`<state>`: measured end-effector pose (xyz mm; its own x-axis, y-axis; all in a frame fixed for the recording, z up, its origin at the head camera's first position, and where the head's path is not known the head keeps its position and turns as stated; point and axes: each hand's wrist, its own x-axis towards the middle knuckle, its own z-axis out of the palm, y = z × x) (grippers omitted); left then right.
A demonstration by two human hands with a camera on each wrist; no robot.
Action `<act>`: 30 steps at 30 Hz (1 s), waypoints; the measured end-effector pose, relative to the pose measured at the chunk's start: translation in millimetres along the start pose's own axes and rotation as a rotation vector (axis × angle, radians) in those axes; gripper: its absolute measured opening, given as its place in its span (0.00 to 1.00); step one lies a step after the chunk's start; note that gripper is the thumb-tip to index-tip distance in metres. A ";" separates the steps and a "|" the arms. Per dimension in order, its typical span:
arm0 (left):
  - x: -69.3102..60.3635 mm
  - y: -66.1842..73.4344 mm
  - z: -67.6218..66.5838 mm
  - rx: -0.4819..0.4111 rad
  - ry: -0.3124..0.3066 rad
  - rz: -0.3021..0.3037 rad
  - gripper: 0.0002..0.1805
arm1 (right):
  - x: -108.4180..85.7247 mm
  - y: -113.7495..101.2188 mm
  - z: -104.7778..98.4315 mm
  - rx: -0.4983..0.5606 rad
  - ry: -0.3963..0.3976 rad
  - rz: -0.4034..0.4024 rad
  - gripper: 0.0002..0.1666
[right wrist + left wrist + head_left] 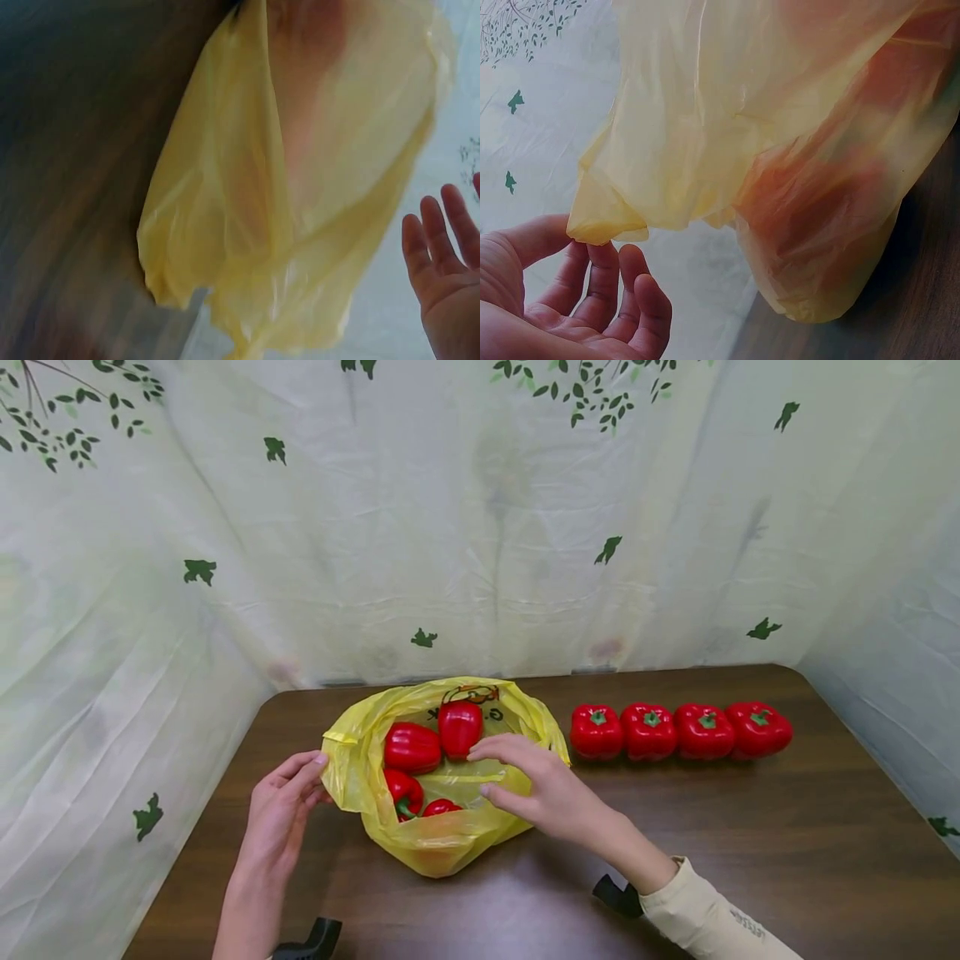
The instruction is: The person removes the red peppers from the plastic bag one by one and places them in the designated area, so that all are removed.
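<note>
- Fingers point(600, 289) of the left hand point(277, 810): thumb and forefinger pinch the left rim of the yellow plastic bag point(351, 781); the other fingers are loosely bent.
- Right hand point(542, 787): thumb and fingers spread apart, nothing in the grasp. It lies over the right side of the bag's mouth; whether a fingertip touches the pepper beneath cannot be told.
- Black wrist mount point(618, 896) and pale sleeve point(705, 914) noted on the right forearm; a second black mount point(309, 941) by the left wrist.
- Bag contents, four red peppers visible: one at the back point(460, 727), long axis pointing away from the person; one at left point(412, 748), lying crosswise; one in front with green stem showing point(402, 792); one mostly hidden by the front wall point(441, 807).
- Governing relation, as judged: the row of four red peppers point(704, 732) lies right of and beyond the right hand, the nearer one. Row axis runs left to right, stems uppermost.
- Obstruction: the bag's right rim stands between those fingers and the row, just beside its leftmost pepper.
- Supporting surface: dark wooden table point(810, 843).
- Beyond: pale leaf-printed cloth point(495, 568).
</note>
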<state>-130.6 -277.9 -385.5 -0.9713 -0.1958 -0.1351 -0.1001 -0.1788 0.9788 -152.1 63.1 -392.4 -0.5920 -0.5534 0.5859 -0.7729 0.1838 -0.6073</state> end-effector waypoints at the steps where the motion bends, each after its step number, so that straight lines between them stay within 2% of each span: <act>1: 0.2 0.2 0.1 0.004 0.001 -0.002 0.09 | 1.1 0.3 3.0 0.006 -0.013 0.005 0.22; 10: 0.3 0.7 0.7 -0.007 -0.007 0.009 0.09 | 9.4 -0.3 25.1 0.017 -0.097 0.034 0.20; 19: -0.2 0.5 -0.4 0.001 -0.001 -0.003 0.10 | 10.8 0.5 41.1 -0.014 -0.276 0.130 0.25; 24: -0.2 1.0 -0.7 0.005 0.004 -0.013 0.10 | 10.6 2.0 45.9 -0.004 -0.278 0.187 0.24; 30: 0.2 2.1 -0.7 0.017 0.010 -0.023 0.12 | 10.6 6.0 48.8 0.000 -0.300 0.191 0.26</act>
<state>-130.8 -279.0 -383.6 -0.9664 -0.2016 -0.1596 -0.1265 -0.1674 0.9777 -151.8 18.7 -416.0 -0.6326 -0.7227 0.2784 -0.6549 0.3072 -0.6905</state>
